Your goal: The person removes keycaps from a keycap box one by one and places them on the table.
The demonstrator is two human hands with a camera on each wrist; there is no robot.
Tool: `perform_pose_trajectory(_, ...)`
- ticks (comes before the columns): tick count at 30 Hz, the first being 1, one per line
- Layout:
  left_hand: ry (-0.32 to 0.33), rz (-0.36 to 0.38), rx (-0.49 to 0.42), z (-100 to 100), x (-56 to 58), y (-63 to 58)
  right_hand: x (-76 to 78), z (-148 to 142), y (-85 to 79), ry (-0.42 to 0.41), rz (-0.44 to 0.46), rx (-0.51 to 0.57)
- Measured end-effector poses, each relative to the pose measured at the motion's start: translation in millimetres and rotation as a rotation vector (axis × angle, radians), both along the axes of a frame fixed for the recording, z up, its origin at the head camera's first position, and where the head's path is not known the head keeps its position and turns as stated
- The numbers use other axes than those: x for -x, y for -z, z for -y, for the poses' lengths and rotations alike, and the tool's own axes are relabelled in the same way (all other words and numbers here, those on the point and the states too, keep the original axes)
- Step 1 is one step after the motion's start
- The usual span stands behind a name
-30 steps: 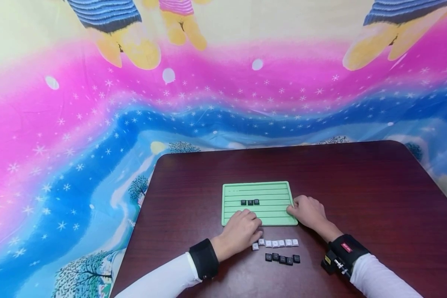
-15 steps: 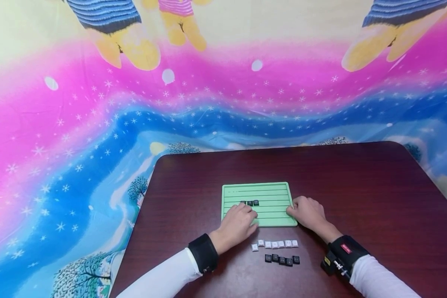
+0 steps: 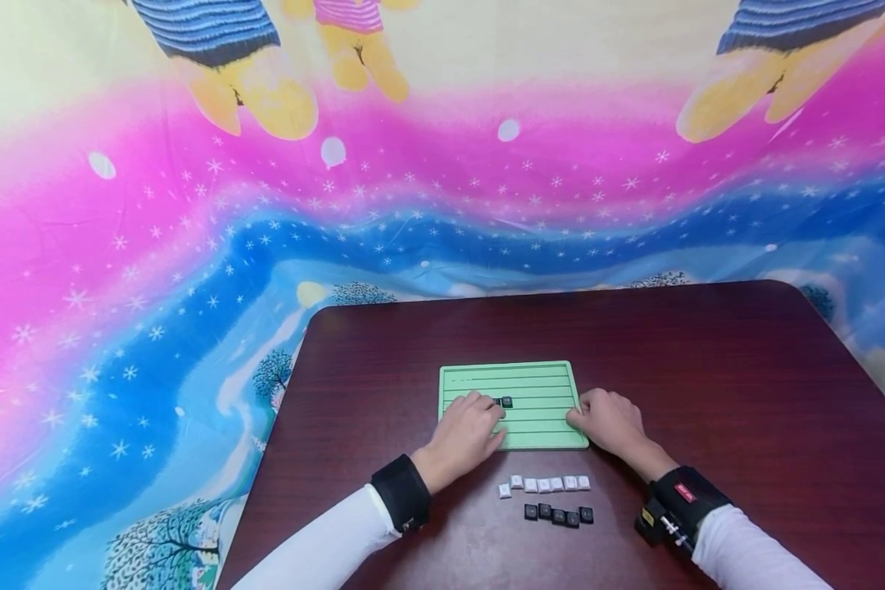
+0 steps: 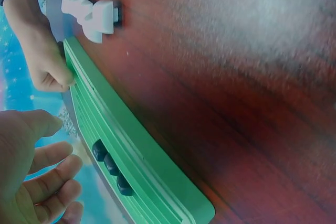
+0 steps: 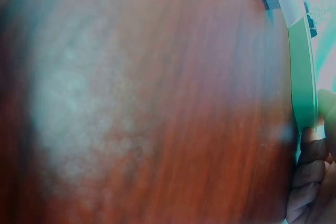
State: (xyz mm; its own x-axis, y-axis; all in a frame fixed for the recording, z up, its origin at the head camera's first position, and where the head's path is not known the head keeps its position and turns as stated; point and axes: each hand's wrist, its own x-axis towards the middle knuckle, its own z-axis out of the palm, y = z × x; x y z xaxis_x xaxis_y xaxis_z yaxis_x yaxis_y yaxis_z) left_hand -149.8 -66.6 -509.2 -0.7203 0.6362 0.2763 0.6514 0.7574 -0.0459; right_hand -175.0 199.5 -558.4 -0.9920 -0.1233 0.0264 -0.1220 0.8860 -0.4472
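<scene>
A pale green tray with raised ridges lies on the table. Several black keycaps, or a few of them, sit in it: in the left wrist view three black keycaps stand in one groove. Over the tray's left part hovers my left hand, its fingers loosely bent with nothing between them; from the head it covers part of the keycap row. My right hand pinches the tray's right edge between thumb and curled fingers, also visible in the right wrist view, where the fingers are partly cut off.
In front of the tray a row of several white keycaps lies on the dark wooden table. Nearer to me is an uneven row of several black keycaps. A colourful printed cloth hangs behind the table.
My left hand has moved from beside the white keycaps forward and left over the tray, now covering part of the black keycap row. My right hand has stayed at the tray's edge.
</scene>
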Motion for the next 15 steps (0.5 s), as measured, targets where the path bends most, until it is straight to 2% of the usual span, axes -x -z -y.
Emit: perform_pose_trajectory(15, -0.039, 0.023, 0.019, -1, 14.2, -1.8, -0.6, -1, -0.1, -0.008, -0.005, 0.009)
